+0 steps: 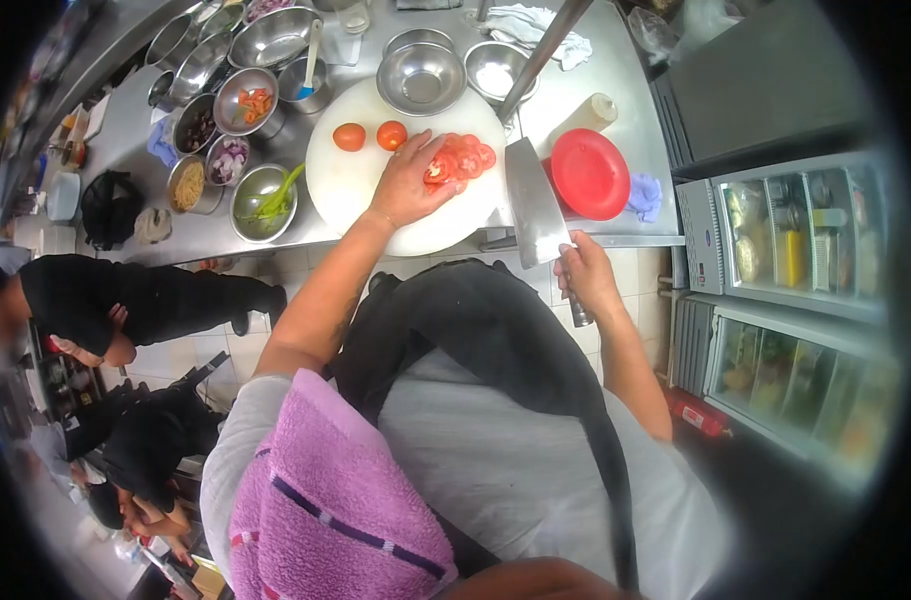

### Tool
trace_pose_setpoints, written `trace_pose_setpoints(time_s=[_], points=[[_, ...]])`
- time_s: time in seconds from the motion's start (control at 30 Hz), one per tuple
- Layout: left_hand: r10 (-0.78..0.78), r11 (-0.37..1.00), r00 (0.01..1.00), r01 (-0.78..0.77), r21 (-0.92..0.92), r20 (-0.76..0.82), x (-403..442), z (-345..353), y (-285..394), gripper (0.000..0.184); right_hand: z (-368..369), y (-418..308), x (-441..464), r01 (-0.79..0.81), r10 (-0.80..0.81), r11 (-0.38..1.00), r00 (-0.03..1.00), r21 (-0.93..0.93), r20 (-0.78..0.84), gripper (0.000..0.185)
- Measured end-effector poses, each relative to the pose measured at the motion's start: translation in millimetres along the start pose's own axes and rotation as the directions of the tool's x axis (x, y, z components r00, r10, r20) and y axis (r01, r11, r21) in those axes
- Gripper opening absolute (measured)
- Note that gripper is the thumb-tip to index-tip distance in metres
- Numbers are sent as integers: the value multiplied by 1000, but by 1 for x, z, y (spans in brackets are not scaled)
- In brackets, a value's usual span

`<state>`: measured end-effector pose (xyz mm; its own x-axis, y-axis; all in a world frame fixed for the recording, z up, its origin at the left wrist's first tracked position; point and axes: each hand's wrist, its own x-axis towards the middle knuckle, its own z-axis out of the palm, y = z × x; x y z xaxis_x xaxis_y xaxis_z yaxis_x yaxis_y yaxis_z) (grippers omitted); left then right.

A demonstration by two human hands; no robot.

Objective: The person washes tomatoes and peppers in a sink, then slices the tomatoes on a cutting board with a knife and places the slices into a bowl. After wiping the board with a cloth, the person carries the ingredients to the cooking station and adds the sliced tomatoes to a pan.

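Note:
Sliced tomato lies fanned out on a round white cutting board. My left hand rests on the left part of the slices, its fingers spread over them. Two whole tomatoes, one at the left and one just above my left hand, sit on the board. My right hand is wrapped round the handle of a broad cleaver. The blade points up and stands to the right of the board, beside a red plate.
Steel bowls stand behind the board. More bowls with chopped food are at the left, near a bowl of green peppers. A metal post rises at the back. Two people are at the left; a glass-door fridge is right.

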<state>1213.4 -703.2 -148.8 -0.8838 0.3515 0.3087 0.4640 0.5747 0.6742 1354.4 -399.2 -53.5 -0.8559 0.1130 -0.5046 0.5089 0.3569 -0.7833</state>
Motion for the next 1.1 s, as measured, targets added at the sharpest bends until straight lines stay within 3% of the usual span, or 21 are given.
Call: trace_pose_setpoints(time_s=[0.13, 0.2, 0.23, 0.3, 0.33, 0.4, 0.53, 0.6, 0.67, 0.73, 0.87, 0.97, 1.03, 1.07, 1.1], points=[[7, 999, 1000, -8, 39, 27, 13, 9, -2, 81, 11, 13, 15, -86, 77, 976, 996, 202, 48, 17], [-95, 953, 991, 63, 296, 94, 24, 7, 11, 85, 19, 17, 23, -94, 78, 958, 995, 272, 70, 16], [-91, 953, 991, 59, 296, 95, 31, 3, 18, 85, 22, 17, 27, -101, 77, 948, 993, 302, 90, 16], [-328, 907, 896, 209, 367, 300, 46, -10, 35, 92, 30, 21, 41, -102, 61, 937, 990, 334, 129, 15], [-324, 908, 896, 205, 366, 302, 49, -10, 31, 92, 32, 21, 47, -101, 62, 936, 990, 337, 126, 15], [-258, 955, 880, 170, 243, 398, 55, -11, 18, 94, 38, 15, 57, -64, 4, 950, 982, 305, 191, 15], [-171, 985, 902, 167, 44, 397, 59, -3, 11, 88, 43, 2, 67, -46, -23, 965, 966, 258, 257, 17], [-236, 963, 895, 268, -32, 378, 56, -1, 15, 82, 40, -7, 64, -42, -24, 970, 963, 241, 267, 17], [-241, 961, 901, 274, -43, 360, 54, -2, 20, 81, 35, -16, 56, -18, -47, 974, 960, 225, 277, 18], [-140, 979, 975, 162, -120, 173, 56, -8, 27, 75, 28, -39, 46, -1, -53, 979, 965, 205, 257, 19], [-81, 978, 980, 114, -177, 183, 92, -53, 36, 77, 26, -84, 58, 116, -159, 974, 963, 194, 220, 19], [-90, 945, 991, 117, -306, 101, 127, -71, 11, 76, 41, -128, 79, 258, -262, 965, 955, 47, 139, 22], [-243, 948, 959, 266, -172, 144, 139, -77, -6, 71, 48, -161, 77, 267, -251, 935, 963, -233, 97, 28], [-241, 950, 961, 262, -168, 136, 140, -79, -9, 71, 50, -165, 89, 277, -260, 933, 960, -231, 99, 28], [-240, 967, 970, 234, 96, 50, 141, -82, -11, 67, 54, -165, 102, 321, -305, 864, 947, -388, 104, 29]])
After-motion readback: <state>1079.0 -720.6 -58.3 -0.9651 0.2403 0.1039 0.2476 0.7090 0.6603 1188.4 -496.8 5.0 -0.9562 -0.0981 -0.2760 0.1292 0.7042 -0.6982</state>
